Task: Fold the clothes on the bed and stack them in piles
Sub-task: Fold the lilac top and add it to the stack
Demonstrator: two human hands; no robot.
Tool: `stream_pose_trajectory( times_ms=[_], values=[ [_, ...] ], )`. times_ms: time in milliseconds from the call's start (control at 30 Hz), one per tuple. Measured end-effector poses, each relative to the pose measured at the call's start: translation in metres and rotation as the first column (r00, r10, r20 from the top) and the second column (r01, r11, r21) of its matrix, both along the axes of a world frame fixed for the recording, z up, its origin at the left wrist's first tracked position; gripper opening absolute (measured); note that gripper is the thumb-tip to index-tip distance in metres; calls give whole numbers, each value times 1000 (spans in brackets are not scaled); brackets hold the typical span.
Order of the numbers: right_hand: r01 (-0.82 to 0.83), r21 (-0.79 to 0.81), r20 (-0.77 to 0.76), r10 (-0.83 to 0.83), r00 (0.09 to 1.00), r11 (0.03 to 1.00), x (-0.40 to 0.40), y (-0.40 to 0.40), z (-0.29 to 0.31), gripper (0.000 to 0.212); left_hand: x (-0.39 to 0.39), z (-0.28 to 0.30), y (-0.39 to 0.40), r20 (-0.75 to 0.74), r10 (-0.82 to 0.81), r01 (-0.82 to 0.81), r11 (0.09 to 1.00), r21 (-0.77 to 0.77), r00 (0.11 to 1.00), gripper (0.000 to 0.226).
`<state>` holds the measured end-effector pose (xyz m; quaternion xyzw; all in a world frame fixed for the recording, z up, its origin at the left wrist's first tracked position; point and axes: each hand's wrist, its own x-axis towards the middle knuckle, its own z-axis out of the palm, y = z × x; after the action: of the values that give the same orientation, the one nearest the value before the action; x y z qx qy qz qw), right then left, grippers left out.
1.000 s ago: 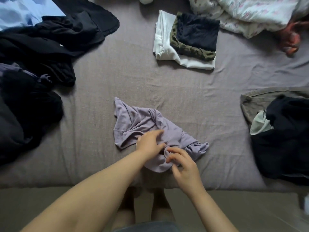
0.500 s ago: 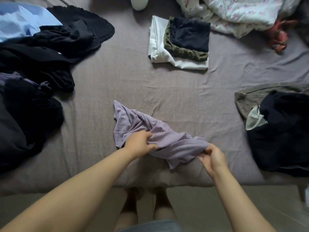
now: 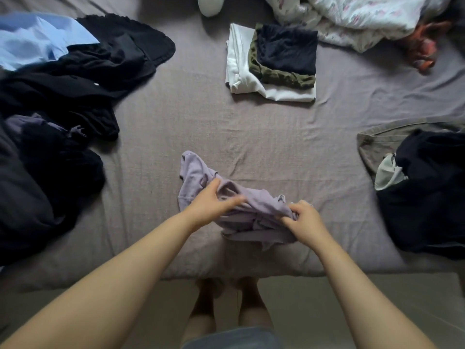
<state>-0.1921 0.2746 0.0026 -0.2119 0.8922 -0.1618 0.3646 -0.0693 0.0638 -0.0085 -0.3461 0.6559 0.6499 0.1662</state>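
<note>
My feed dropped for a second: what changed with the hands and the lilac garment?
The right hand, which had pulled the lilac garment's end out rightward, has come back in, still pinching it. The left hand loosened, its fingers now stretched over the cloth. The garment remains bunched; the folded pile is untouched.

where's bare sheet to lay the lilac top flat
Bare sheet runs mid-bed, between the folded stack, the lilac top, the dark heap and the dark pile. The left and right edges are crowded.
</note>
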Motion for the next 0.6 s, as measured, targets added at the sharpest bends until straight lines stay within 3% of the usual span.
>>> stream_pose_trajectory(
  times_ms=[33,100,133,167,233,300,333,367,433,467,533,600],
  values=[
    [53,-36,3,-53,999,998,-3,0,-2,16,3,4,0,17,-179,180,977,-116,984,43],
    [277,-123,148,-258,955,953,-9,-4,4,14,7,5,2,190,-456,492,763,-420,869,35],
    [407,-149,272,-359,893,901,-11,-6,8,17,7,7,3,284,-477,552,653,-518,832,23],
    [517,-157,372,-435,820,841,-14,-8,13,19,6,6,5,337,-440,553,614,-563,832,18],
    [664,-167,516,-510,689,729,-17,-14,20,21,3,3,7,318,-334,460,690,-558,887,18],
    [759,-173,646,-510,568,627,-18,-18,26,18,-2,0,7,228,-200,282,863,-420,953,22],
    [758,-173,661,-496,563,629,-19,-19,27,14,-5,-4,4,201,-107,165,939,-301,974,28],
    [702,-165,627,-476,617,693,-20,-17,28,20,-7,-4,2,179,-4,35,985,-171,984,35],
    [394,-46,489,-323,810,918,-25,-11,27,50,-9,-3,0,150,174,-178,984,14,973,50],
    [215,38,428,-211,879,976,-26,-9,26,55,-9,-4,-2,125,209,-217,975,53,970,59],
    [-19,105,337,-17,941,994,-25,-7,21,35,-6,1,-5,54,118,-121,991,49,992,59],
    [-7,57,278,-9,960,998,-24,-8,18,6,-2,6,-9,49,-73,73,997,11,996,51]
  ],
)
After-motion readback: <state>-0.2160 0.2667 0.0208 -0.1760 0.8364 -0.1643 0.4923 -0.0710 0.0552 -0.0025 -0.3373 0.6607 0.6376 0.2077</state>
